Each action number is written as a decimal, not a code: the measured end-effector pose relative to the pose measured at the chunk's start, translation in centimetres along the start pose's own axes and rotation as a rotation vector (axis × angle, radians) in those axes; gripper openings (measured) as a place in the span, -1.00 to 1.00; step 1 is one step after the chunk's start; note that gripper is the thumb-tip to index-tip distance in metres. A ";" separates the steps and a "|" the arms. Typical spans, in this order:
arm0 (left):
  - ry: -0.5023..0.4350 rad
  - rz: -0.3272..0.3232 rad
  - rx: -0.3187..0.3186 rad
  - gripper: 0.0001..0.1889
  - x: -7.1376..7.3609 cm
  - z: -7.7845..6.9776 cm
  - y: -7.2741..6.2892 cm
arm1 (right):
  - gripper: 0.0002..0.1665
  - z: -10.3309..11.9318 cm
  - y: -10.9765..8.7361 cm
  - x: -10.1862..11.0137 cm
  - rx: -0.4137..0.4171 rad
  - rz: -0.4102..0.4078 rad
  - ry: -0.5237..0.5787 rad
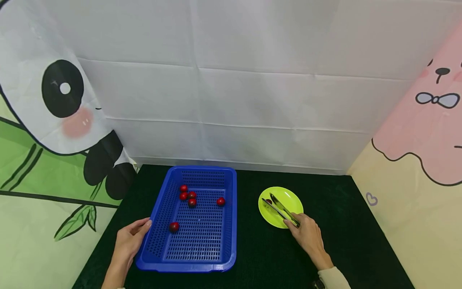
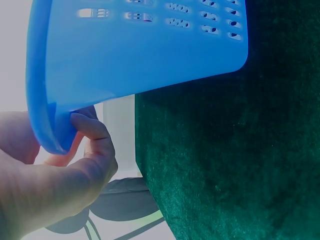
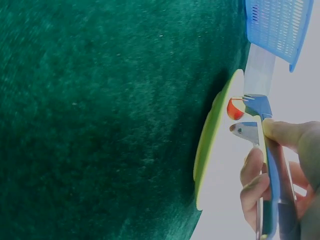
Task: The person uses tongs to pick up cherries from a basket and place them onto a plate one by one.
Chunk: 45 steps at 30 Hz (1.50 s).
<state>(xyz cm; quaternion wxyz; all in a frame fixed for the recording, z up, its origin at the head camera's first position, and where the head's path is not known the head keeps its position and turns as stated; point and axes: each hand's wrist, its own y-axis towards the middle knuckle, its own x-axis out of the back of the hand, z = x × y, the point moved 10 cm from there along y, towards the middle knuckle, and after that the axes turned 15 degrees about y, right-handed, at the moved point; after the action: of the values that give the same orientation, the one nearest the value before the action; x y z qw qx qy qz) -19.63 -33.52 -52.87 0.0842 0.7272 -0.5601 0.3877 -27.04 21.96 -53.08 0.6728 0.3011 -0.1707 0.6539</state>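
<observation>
At the left edge of the blue plastic basket [image 1: 184, 266], my left hand [image 1: 130, 240] pinches the rim between thumb and fingers; the left wrist view shows this hold on the basket wall [image 2: 135, 60]. My right hand [image 1: 306, 237] grips metal tongs [image 1: 286, 209] over a yellow-green plate [image 1: 267, 218]. One cherry tomato [image 1: 268, 201] is at the tips of the tongs, above or on the plate. The right wrist view shows this red tomato [image 3: 235, 109] between the spread tips; whether they touch it I cannot tell.
Several cherry tomatoes [image 1: 192, 202] lie inside the basket, mostly toward its upper left. Dark green cloth [image 1: 249, 249] covers the table. A white sheet [image 1: 252, 100] hangs behind, with printed cartoon cloths at both sides.
</observation>
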 end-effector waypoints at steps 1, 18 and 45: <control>0.001 0.001 -0.001 -0.37 0.0 0.0 0.0 | -0.53 0.1 0.0 0.0 0.003 -0.001 -0.001; -0.017 0.010 -0.012 -0.36 -0.1 -0.1 -0.1 | -0.52 2.8 0.8 1.1 0.090 -0.028 0.016; 0.000 0.009 -0.005 -0.37 0.0 -0.2 0.1 | -0.49 10.6 3.5 1.4 0.284 0.004 0.018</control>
<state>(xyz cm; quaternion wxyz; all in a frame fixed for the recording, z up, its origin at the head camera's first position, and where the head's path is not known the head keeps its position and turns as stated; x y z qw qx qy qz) -19.75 -33.48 -52.75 0.0843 0.7245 -0.5645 0.3864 -28.65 16.26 -43.50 0.6236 0.3872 -0.0713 0.6754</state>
